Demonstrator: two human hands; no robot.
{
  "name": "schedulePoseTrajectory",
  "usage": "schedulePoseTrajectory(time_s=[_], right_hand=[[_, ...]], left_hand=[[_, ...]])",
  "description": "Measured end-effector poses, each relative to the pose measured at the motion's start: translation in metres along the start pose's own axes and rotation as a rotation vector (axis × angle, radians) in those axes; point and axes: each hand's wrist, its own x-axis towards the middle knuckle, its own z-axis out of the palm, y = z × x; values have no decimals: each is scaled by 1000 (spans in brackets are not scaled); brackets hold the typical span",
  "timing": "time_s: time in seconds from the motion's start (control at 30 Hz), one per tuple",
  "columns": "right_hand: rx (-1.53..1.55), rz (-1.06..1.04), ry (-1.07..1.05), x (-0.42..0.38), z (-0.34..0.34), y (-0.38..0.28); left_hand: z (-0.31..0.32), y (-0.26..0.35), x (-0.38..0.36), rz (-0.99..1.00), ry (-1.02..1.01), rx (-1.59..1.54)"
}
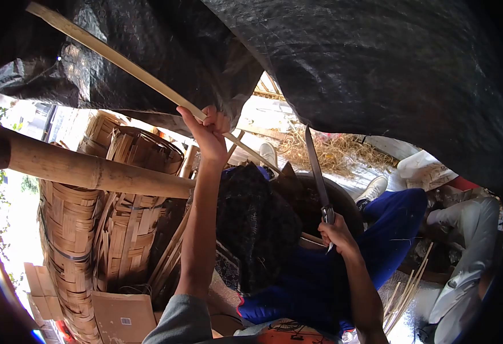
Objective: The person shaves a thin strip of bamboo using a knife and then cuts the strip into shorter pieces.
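Note:
My left hand [210,133] is raised, its fingers curled around a long, pale bamboo strip [116,59]. The strip slants from the upper left down past the hand toward my lap, where its lower end is near a dark cloth. In my right hand [340,232], lower and to the right, is a long knife [315,163] with a narrow dark blade pointing up and away from me. Blade and strip are apart. A dark, patterned cloth [254,223] lies over my lap, above blue trousers [392,229].
Tall woven bamboo baskets [71,235] stand at left, behind a thick bamboo pole [96,172]. Black plastic sheeting [377,63] hangs low overhead. A cardboard box [124,317] sits lower left. Another person's pale-trousered leg [469,246] is at right, near thin bamboo strips [409,295]. Straw [331,152] covers ground ahead.

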Motion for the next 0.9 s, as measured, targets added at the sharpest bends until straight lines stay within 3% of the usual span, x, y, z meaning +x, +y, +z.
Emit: schedulePoseTrajectory(time_s=[0.3,0.37,0.4,0.57,0.63,0.67,0.77,0.9], right_hand=[[-12,11,-21,3,6,0],[-23,12,-25,0,8,-1],[-17,0,-19,-3,8,-3],[-55,-69,-17,-11,9,-6],[-44,-68,-19,-10,8,-4],[-31,-67,-30,-8,8,-2],[-40,-55,-24,-8,7,0],[-52,-44,-1,-9,9,-2]], left_hand=[[-11,9,-2,35,-153,25],[-8,14,-7,79,-90,102],[-18,18,-5,75,-247,115],[-33,27,-5,124,-246,339],[-21,43,-4,253,-381,247],[-13,55,-1,299,-403,364],[14,85,14,433,-310,482],[17,103,36,430,-365,441]])
